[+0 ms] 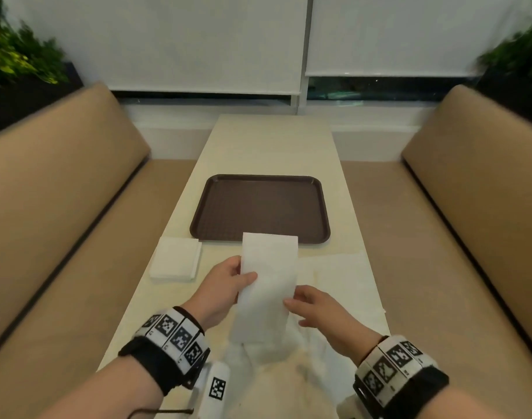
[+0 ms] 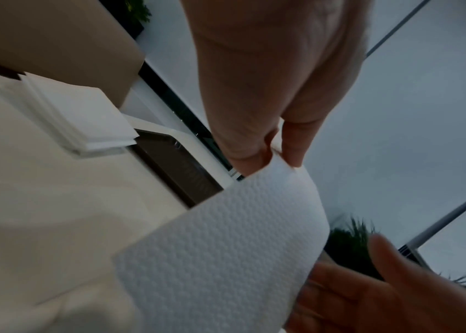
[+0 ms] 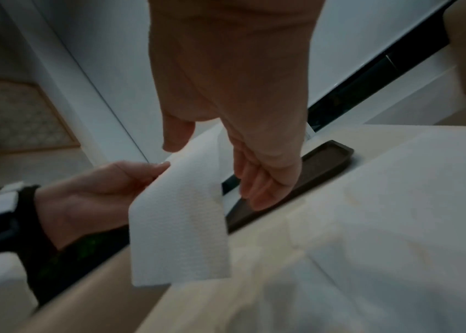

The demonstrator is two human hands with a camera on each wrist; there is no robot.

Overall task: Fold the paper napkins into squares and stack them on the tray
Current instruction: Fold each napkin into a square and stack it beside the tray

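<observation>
A white paper napkin [image 1: 269,279], folded into a long strip, hangs in the air over the near part of the table. My left hand [image 1: 240,278] pinches its left edge between thumb and fingers; the left wrist view shows that pinch on the napkin [image 2: 226,247]. My right hand [image 1: 301,311] is at the strip's right edge with loose fingers, thumb in front of the napkin [image 3: 180,214] and fingers behind it, not clamped. The brown tray [image 1: 260,207] lies beyond the napkin with nothing on it. A stack of white napkins [image 1: 175,257] sits left of the tray's near corner.
An unfolded white napkin [image 1: 340,276] lies flat on the cream table [image 1: 270,146] to the right of my hands. Tan benches run along the left side [image 1: 62,207] and the right side [image 1: 470,207]. White cloth lies bunched at the table's near edge.
</observation>
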